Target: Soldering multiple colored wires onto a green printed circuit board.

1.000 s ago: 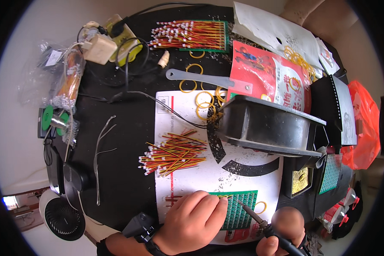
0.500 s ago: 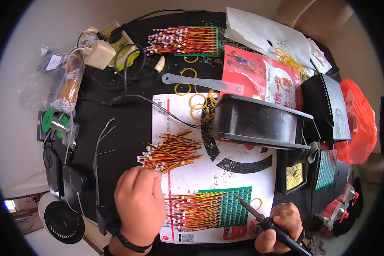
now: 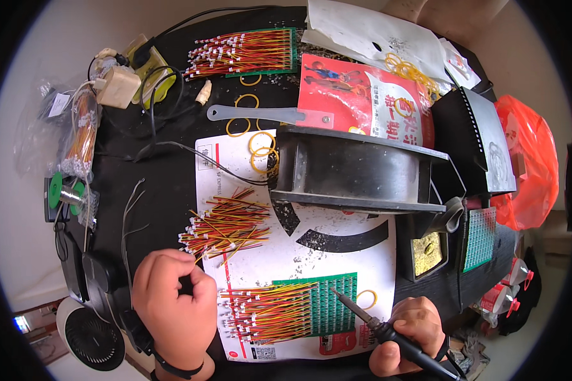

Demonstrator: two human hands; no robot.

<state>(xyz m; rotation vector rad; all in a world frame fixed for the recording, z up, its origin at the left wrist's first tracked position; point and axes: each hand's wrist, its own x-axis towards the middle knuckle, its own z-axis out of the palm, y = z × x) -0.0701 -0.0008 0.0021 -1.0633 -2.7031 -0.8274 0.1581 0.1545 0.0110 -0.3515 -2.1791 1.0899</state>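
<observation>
My right hand (image 3: 416,333) grips the black handle of a soldering iron (image 3: 378,325). The iron's tip is at the green circuit board (image 3: 335,311), near the upper end of its rows of pads. Rows of red and yellow wires (image 3: 270,311) with white connectors stretch left from that board. My left hand (image 3: 175,301) is curled in a pinch at the lower left edge of a loose pile of similar wires (image 3: 229,225). Whatever its fingertips hold is too small to make out. Beneath board and pile lies a white printed sheet (image 3: 286,263).
A black fan-like housing (image 3: 356,168) stands behind the board. Beside it are a tin with yellow sponge (image 3: 429,254) and another green board (image 3: 480,238). A wired board (image 3: 245,54) lies at the back, a solder spool (image 3: 67,193) at left. Rubber bands (image 3: 260,152) and cables are scattered about.
My left hand has shifted left, and its thumb and forefinger now show at the wire pile's edge. The whole view has slid left a little. The iron stays over the board.
</observation>
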